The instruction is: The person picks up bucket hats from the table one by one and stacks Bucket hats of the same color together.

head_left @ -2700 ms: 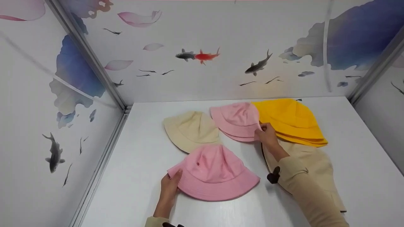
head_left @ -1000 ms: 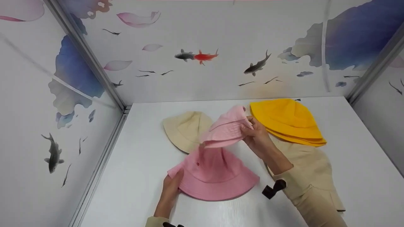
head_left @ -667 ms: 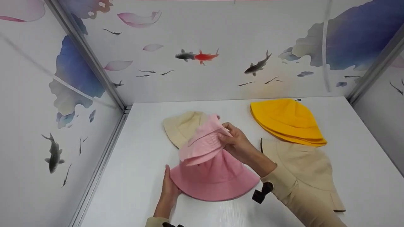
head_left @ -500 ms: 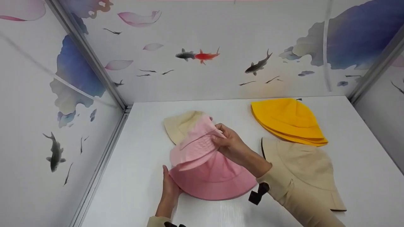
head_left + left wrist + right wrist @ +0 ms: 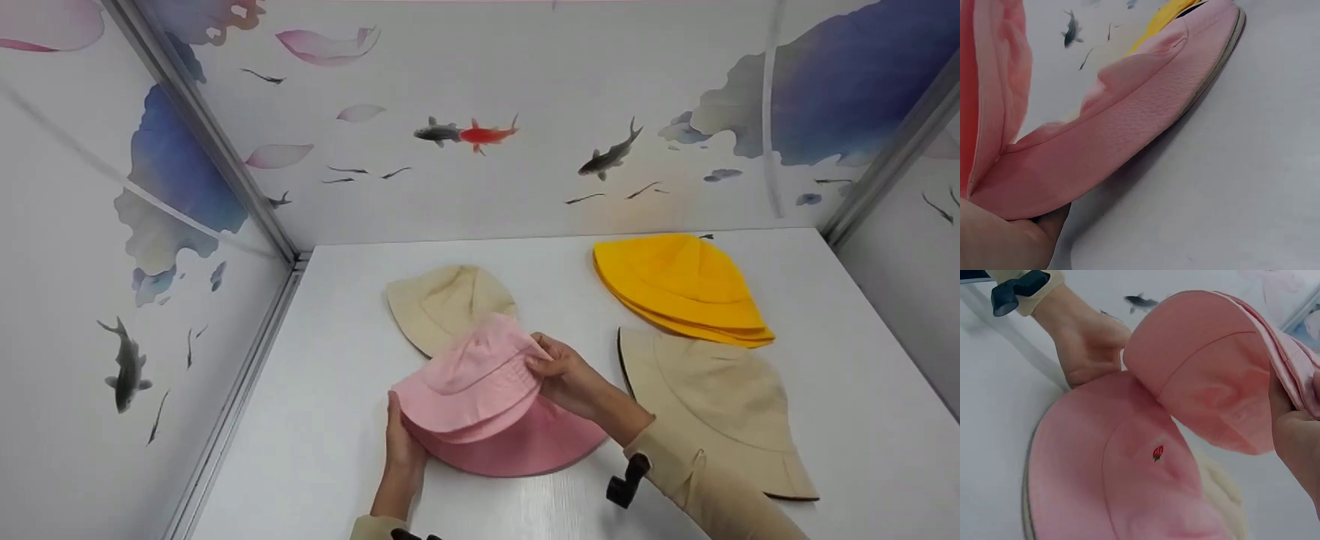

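Observation:
My right hand (image 5: 574,379) pinches the brim of a pale pink bucket hat (image 5: 465,382), held folded over a deeper pink bucket hat (image 5: 540,442). In the right wrist view the pale hat's underside (image 5: 1207,365) faces the camera, and a small strawberry motif (image 5: 1157,453) marks the deeper pink hat. My left hand (image 5: 405,446) is at the left end of both hats, thumb raised beside the pale one. Its fingers (image 5: 1054,222) reach under the deeper pink brim in the left wrist view, partly hidden. That brim stands slightly off the table.
A cream bucket hat (image 5: 450,300) lies behind the pink hats, partly covered. To the right, a yellow bucket hat (image 5: 682,277) lies at the back, above a larger beige bucket hat (image 5: 727,397). White printed panels (image 5: 525,60) enclose the white table (image 5: 300,420).
My right hand has lifted the pale pink hat from beside the yellow one and brought it left and nearer, over the deeper pink hat. My left thumb has come off that hat's brim.

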### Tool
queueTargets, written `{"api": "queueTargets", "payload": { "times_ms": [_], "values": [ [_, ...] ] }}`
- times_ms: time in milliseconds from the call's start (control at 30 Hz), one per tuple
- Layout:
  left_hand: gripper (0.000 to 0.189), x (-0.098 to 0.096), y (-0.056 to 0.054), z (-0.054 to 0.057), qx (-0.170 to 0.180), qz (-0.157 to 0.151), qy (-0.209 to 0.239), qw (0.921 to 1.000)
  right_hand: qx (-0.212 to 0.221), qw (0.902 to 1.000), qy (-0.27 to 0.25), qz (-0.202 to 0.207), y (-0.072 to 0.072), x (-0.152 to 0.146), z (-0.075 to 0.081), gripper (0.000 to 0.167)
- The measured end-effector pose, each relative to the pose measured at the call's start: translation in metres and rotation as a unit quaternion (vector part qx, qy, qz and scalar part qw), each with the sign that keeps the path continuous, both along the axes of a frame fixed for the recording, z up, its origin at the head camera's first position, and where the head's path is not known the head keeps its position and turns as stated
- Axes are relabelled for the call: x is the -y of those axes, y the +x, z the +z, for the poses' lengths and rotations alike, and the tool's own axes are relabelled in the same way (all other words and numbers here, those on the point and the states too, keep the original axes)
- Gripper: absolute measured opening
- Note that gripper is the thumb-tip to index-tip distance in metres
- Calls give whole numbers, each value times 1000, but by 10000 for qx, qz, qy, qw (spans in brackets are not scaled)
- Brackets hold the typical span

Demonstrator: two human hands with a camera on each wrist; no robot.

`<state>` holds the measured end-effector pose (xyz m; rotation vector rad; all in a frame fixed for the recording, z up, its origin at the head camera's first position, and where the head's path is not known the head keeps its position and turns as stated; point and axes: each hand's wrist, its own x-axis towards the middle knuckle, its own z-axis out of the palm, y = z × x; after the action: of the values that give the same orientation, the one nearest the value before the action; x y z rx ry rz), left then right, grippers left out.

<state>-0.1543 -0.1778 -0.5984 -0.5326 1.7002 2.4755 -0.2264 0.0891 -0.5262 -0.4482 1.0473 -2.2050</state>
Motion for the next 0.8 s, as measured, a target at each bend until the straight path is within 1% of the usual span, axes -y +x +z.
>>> {"api": "queueTargets", "payload": {
  "times_ms": [100,200,300,400,500,633,733,800],
  "values": [
    [82,-2,-2,-1,155,163,-398,9990,213,9997,61,-86,2,-13,-15,18],
    [81,-5,-2,-3,310,346,-660,9967,355,9989,241,-162,6,-23,-29,16],
    [74,-7,-2,-4,327,393,-876,9948,376,9975,528,-270,9,-30,-41,15],
    [69,-7,0,-5,310,404,-1037,9933,264,9956,832,-343,10,-35,-51,13],
    [69,-7,3,-5,339,376,-1218,9913,198,9944,994,-315,11,-40,-56,13],
    [72,-6,3,-4,433,393,-1435,9879,241,9934,1091,-275,13,-45,-58,12],
    [74,-6,2,-3,470,418,-1466,9872,239,9900,1333,-389,14,-48,-58,15],
    [76,-6,1,-3,490,414,-1383,9883,240,9869,1517,-502,15,-50,-58,18]
  ]
}}
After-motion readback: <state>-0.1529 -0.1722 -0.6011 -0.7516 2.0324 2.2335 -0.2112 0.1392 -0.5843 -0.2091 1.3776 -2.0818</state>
